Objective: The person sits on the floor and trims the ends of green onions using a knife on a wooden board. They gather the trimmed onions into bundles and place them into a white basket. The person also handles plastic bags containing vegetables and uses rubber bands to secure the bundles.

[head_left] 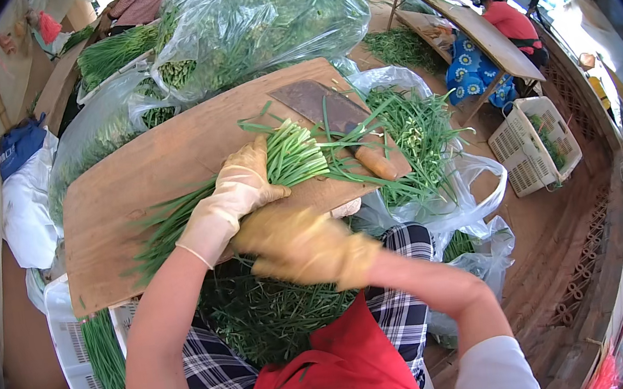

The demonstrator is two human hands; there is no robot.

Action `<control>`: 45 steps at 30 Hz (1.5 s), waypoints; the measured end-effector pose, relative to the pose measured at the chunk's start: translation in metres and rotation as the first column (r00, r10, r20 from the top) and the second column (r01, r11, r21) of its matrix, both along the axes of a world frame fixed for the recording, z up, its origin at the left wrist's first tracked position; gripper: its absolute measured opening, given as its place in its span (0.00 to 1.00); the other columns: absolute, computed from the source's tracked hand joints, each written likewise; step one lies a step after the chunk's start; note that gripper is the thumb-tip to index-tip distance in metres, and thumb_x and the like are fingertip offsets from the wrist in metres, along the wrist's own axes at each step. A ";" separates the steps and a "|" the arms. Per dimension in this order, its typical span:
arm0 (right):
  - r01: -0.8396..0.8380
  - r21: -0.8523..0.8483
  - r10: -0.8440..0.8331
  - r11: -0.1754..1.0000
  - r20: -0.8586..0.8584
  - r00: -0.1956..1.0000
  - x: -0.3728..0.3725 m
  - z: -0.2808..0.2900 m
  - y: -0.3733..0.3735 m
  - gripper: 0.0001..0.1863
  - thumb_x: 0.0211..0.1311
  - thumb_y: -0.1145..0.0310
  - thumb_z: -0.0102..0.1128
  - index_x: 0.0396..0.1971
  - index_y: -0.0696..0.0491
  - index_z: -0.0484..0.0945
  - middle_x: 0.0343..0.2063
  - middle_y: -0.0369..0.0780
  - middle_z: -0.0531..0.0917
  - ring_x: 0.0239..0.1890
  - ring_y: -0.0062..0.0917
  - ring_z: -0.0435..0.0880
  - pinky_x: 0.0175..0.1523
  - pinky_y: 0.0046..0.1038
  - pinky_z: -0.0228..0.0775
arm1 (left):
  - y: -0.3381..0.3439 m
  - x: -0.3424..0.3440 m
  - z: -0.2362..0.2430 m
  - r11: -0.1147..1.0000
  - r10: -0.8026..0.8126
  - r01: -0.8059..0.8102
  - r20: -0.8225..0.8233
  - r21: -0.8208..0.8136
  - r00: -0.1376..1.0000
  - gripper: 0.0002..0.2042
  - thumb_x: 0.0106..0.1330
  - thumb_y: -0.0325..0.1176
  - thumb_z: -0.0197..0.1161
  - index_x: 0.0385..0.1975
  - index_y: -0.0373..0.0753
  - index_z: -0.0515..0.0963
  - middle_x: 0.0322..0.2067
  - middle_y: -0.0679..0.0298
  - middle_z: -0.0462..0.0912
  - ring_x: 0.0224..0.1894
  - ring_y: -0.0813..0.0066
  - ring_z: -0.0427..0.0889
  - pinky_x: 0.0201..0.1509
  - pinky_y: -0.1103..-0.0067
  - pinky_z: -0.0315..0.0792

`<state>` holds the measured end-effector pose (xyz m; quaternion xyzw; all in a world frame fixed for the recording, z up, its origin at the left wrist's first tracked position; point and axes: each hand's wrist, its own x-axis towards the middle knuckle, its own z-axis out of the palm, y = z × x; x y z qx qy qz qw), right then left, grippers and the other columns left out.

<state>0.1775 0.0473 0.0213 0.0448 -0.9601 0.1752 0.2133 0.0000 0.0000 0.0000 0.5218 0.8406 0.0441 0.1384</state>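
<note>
A wooden board bears green stalks amid bagged greens.

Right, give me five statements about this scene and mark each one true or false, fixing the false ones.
1. The left hand holds a bundle of chive-like greens on the wooden board. True.
2. The cleaver is in the right hand. False: it lies on the board, apart from that hand.
3. Both hands wear gloves. True.
4. The person's trousers are plain red. False: they are dark-and-white plaid.
5. Beyond the board, a large clear plastic bag contains greens. True.
</note>
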 end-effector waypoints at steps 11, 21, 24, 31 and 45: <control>0.446 0.131 -0.449 0.886 0.486 0.750 -0.014 -0.017 0.102 0.60 0.45 0.44 0.73 0.73 0.49 0.47 0.64 0.50 0.67 0.68 0.43 0.63 0.68 0.41 0.57 | -0.013 -0.014 -0.006 0.909 0.123 -0.285 0.459 0.304 0.880 0.44 0.44 0.41 0.78 0.65 0.39 0.64 0.55 0.52 0.78 0.58 0.60 0.77 0.63 0.71 0.70; 0.283 0.345 -0.348 0.895 0.142 0.927 0.003 -0.033 0.140 0.12 0.61 0.62 0.55 0.42 0.48 0.78 0.26 0.45 0.84 0.30 0.40 0.85 0.35 0.41 0.76 | -0.017 -0.020 -0.015 0.892 0.136 -0.290 0.404 0.348 0.905 0.43 0.44 0.46 0.77 0.63 0.41 0.67 0.52 0.50 0.80 0.56 0.53 0.78 0.62 0.67 0.69; 0.618 0.334 -0.672 0.712 0.068 0.738 0.045 0.004 0.174 0.13 0.65 0.59 0.52 0.42 0.50 0.76 0.30 0.43 0.85 0.34 0.40 0.85 0.40 0.43 0.76 | -0.015 -0.020 -0.019 0.898 0.095 -0.233 0.351 0.374 0.932 0.44 0.44 0.48 0.76 0.63 0.41 0.66 0.52 0.48 0.79 0.56 0.50 0.77 0.62 0.66 0.69; 0.708 0.189 -0.729 0.680 0.067 0.682 0.099 0.020 0.143 0.21 0.63 0.54 0.60 0.49 0.54 0.79 0.45 0.45 0.83 0.41 0.41 0.83 0.50 0.38 0.75 | -0.019 -0.024 -0.025 0.898 0.151 -0.257 0.298 0.358 0.943 0.44 0.43 0.49 0.77 0.62 0.40 0.67 0.52 0.50 0.80 0.57 0.50 0.77 0.63 0.66 0.69; -0.106 -0.084 0.136 0.991 0.585 0.800 0.032 -0.235 -0.130 0.12 0.63 0.61 0.49 0.34 0.48 0.82 0.29 0.42 0.85 0.33 0.34 0.86 0.38 0.38 0.78 | -0.011 -0.023 -0.013 0.950 0.076 -0.139 0.228 0.278 0.971 0.44 0.45 0.49 0.76 0.63 0.38 0.65 0.55 0.48 0.77 0.59 0.50 0.75 0.63 0.65 0.68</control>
